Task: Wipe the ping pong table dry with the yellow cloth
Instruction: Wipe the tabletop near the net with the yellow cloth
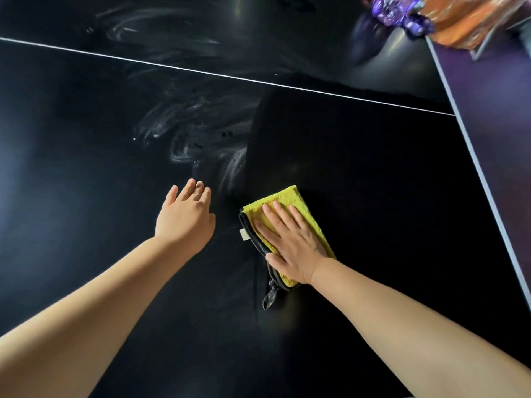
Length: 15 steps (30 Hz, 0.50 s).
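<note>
The black ping pong table (86,168) fills most of the view, with a thin white line (201,71) running across it. A folded yellow cloth (288,198) with a dark trim and a hanging loop lies flat on the table at centre right. My right hand (290,242) presses on the cloth with straight, spread fingers. My left hand (185,215) rests flat on the bare table just left of the cloth, fingers straight. Whitish wet streaks (184,124) lie beyond my left hand, and a darker wiped patch (330,145) extends beyond the cloth.
The table's white-edged right side (471,156) runs diagonally, with purple floor (500,90) beyond it. At the top right corner a blurred purple bottle (393,10) and an orange object (471,21) sit. More smears (155,27) show past the white line.
</note>
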Available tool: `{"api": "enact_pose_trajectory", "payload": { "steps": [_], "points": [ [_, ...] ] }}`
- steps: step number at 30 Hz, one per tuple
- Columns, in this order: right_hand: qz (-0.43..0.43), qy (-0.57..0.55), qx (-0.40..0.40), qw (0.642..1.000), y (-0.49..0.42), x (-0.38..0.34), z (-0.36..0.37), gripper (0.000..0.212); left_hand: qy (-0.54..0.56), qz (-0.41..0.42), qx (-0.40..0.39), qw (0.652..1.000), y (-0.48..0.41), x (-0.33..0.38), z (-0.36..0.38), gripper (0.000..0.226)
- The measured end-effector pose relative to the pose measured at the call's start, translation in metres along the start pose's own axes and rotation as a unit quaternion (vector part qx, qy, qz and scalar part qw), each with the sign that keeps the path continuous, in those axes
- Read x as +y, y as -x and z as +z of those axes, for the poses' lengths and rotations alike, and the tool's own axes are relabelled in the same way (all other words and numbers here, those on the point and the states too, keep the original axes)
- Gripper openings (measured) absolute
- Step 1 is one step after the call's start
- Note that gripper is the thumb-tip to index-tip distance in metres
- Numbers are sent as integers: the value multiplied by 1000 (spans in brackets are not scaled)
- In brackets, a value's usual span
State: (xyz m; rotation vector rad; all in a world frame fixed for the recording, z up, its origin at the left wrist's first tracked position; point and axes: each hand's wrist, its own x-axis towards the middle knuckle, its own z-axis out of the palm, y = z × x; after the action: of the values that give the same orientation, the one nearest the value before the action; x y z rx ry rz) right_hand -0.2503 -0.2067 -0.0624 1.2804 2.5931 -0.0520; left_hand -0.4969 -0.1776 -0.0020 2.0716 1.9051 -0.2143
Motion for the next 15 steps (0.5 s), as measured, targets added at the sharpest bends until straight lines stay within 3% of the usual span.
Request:
{"api": "enact_pose_trajectory", "payload": {
  "steps": [15],
  "points": [
    [113, -26, -14, 993, 132, -168, 7, 78, -20, 32, -26, 999, 126, -69, 22, 61]
  ]
}}
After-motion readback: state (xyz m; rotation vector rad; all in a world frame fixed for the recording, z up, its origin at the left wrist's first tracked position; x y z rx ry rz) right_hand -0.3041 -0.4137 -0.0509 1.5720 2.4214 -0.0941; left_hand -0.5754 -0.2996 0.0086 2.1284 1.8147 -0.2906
